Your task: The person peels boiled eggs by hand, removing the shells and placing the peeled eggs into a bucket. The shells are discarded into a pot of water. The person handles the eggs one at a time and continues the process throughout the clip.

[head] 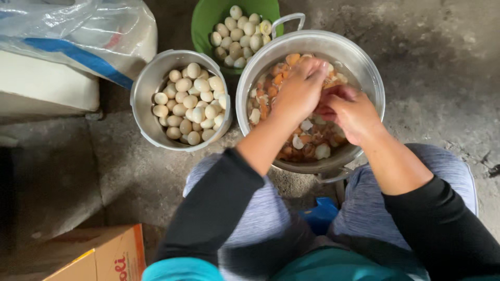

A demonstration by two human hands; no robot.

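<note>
Both hands, left hand (301, 89) and right hand (350, 110), hang fingers-down over the large pot (364, 62) of eggshells (307, 140), what each grip holds cannot be told; cardboard box (104, 257) lower left, plastic sack (78, 31) upper left.

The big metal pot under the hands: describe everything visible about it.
The big metal pot is round, silvery and dull, with loop handles at its far and near rims. It stands upright on the concrete floor, holding orange and white eggshell pieces. The left hand and right hand meet over it.
</note>
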